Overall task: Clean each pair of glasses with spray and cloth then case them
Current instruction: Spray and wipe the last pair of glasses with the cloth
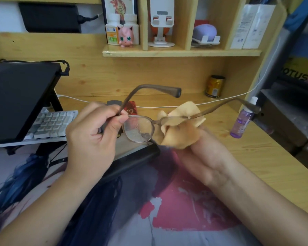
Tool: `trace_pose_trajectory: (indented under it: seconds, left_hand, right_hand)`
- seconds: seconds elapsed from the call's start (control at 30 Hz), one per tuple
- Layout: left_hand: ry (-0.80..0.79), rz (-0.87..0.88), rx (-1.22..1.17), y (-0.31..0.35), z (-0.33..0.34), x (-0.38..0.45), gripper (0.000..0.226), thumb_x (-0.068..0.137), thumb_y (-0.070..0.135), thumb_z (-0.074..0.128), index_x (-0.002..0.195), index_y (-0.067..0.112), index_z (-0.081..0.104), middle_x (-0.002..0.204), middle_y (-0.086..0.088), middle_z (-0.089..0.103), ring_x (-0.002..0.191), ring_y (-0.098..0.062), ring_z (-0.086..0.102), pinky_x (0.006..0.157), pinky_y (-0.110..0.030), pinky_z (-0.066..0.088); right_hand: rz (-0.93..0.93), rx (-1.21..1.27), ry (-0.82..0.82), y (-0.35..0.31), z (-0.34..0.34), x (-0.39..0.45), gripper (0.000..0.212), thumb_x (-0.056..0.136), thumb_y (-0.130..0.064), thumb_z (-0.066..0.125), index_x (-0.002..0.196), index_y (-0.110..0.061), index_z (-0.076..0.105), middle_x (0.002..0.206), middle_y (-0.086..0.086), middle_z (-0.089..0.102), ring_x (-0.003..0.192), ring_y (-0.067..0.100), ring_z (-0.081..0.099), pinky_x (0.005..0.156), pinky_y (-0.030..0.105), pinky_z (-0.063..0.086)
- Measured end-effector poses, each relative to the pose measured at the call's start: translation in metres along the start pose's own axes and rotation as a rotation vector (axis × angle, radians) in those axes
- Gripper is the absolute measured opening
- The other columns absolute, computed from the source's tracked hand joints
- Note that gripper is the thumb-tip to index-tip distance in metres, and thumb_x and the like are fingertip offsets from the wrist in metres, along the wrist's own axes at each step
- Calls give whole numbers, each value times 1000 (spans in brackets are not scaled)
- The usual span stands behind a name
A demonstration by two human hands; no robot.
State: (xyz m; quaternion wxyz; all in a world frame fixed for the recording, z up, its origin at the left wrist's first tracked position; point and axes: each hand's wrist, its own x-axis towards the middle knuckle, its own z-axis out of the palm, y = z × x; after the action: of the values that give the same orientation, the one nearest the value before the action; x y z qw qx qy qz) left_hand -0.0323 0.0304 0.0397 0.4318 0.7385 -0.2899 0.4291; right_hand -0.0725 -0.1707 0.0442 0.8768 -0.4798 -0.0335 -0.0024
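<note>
left hand (94, 132) fingers pinch the glasses (140, 127) at the temple hinge, held above the counter (256, 157). right hand (205, 157) fingers grip the tan cloth (180, 130), wrapped over one lens. exposed lens shows droplets. purple spray btl (242, 121) stands on counter at right.

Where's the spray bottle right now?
In the head view, the purple spray bottle stands upright on the desk at right, beyond the right hand.
</note>
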Motion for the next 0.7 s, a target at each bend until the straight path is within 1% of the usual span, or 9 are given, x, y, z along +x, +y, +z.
trace_pose_trajectory:
  seconds: [0.07, 0.1, 0.2, 0.33, 0.37, 0.47, 0.57, 0.63, 0.7]
  left_hand:
    - [-6, 2, 0, 1, 0, 0, 20, 99, 13, 63, 94, -3, 74, 84, -7, 60, 74, -23, 58, 68, -30, 45]
    - [-12, 3, -4, 3, 0, 0, 20, 99, 14, 63, 95, -3, 74, 84, -6, 60, 75, -21, 59, 69, -27, 45]
    - [-30, 23, 2, 5, 4, -1, 21, 98, 14, 65, 97, -4, 75, 85, -5, 60, 78, -16, 58, 73, -20, 44]
    - [-66, 59, -14, 5, 6, -5, 27, 100, 20, 62, 96, -4, 75, 84, -8, 62, 76, -15, 57, 68, -24, 44]
    - [-79, 65, -10, 6, 6, -5, 27, 100, 19, 62, 94, -3, 75, 83, -9, 63, 75, -15, 57, 67, -25, 45]
    - [-61, 50, 9, 6, 4, -3, 18, 98, 11, 64, 94, -3, 76, 84, -7, 64, 79, -9, 57, 74, -16, 41]
    - [-21, -2, 8, 1, -2, 2, 16, 99, 11, 64, 94, 0, 75, 87, -5, 64, 86, -8, 59, 77, -18, 43]
    - [-15, -57, -21, -2, -6, 4, 13, 99, 11, 64, 96, 4, 74, 88, -4, 63, 86, -9, 61, 76, -22, 47]
    - [-27, -93, -39, -4, -6, 5, 11, 98, 11, 64, 95, 7, 74, 87, -4, 63, 83, -9, 61, 75, -22, 48]
  right_hand:
    - [35, 105, -39, 2, -2, 4, 21, 81, 21, 57, 91, 4, 64, 110, 22, 53, 107, 34, 50, 112, 48, 38]
    - [40, 136, -65, 3, -2, 5, 30, 77, 25, 54, 99, 5, 58, 113, 20, 47, 105, 34, 45, 110, 44, 37]
    - [9, 122, -10, 9, -3, 5, 43, 69, 22, 62, 109, 13, 51, 104, 21, 51, 85, 29, 59, 80, 36, 53]
    - [-77, -1, 166, 7, 0, 3, 8, 89, 4, 64, 90, -4, 66, 82, 16, 59, 69, 22, 59, 59, 29, 52]
    - [-93, -29, 240, 6, 0, 3, 11, 96, -2, 60, 90, -6, 68, 80, 15, 59, 67, 21, 59, 58, 29, 51]
    - [-111, -104, 329, 5, 0, 3, 26, 102, -14, 53, 82, -6, 66, 71, 9, 63, 68, 21, 65, 66, 37, 58]
    - [-125, -160, 227, 7, 1, 0, 37, 106, -19, 47, 78, -5, 66, 73, 7, 70, 78, 22, 72, 75, 41, 62]
    - [-99, -124, 116, 10, -1, 2, 30, 105, -10, 46, 86, 3, 66, 86, 12, 71, 90, 25, 71, 82, 38, 59]
    - [-47, -55, 96, 12, -4, 4, 25, 99, 5, 50, 91, 0, 73, 103, 18, 73, 107, 35, 69, 97, 48, 53]
